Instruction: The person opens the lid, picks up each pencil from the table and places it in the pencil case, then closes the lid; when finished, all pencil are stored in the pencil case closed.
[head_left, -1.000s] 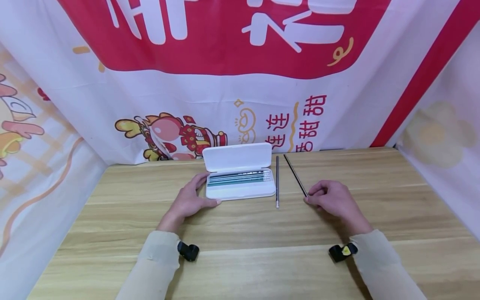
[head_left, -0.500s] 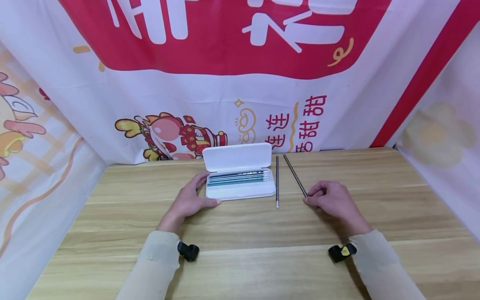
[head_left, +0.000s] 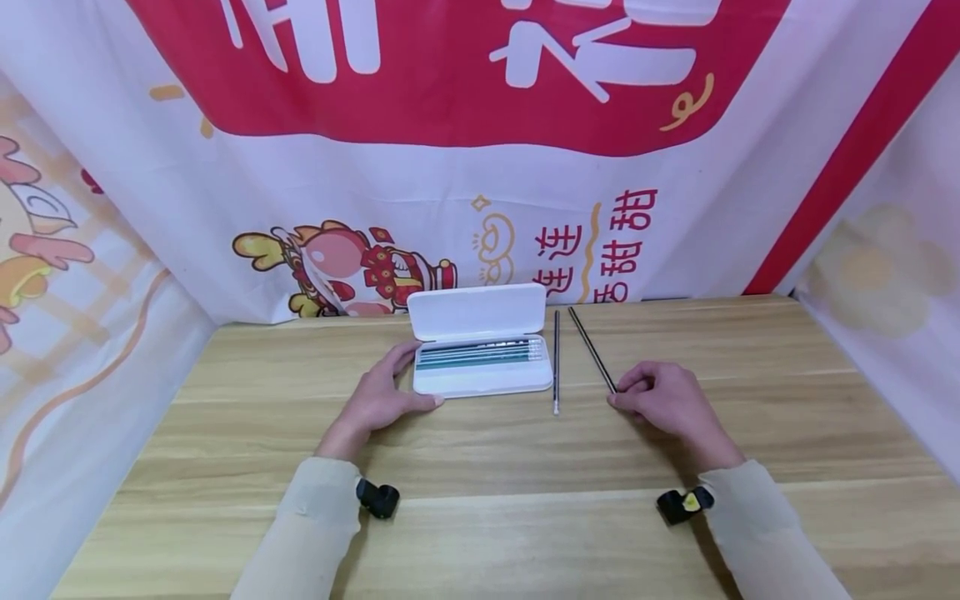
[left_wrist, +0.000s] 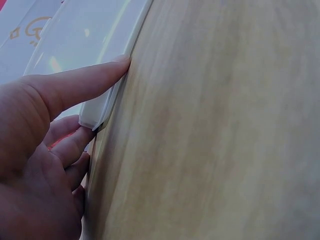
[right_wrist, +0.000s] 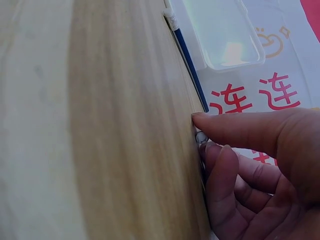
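Observation:
A white pencil case (head_left: 480, 383) lies at the table's back with its lid (head_left: 477, 312) raised. Several green and dark pencils (head_left: 468, 357) lie side by side in it. My left hand (head_left: 377, 400) grips the case's left end, thumb on the front edge and fingers round the corner. At the right, my right hand (head_left: 667, 398) pinches the near end of a dark pencil (head_left: 592, 351), which slants away to the back left. In the right wrist view its pale tip (right_wrist: 201, 137) shows between thumb and fingers. Another dark pencil (head_left: 556, 358) lies right beside the case, eraser end nearest me.
The wooden table (head_left: 517, 533) ends at the back against a printed cloth (head_left: 480, 183), with the lid standing close to it. More cloth (head_left: 892, 275) hangs along the right side, and along the left too. Small black cameras (head_left: 377, 498) sit on both wrists.

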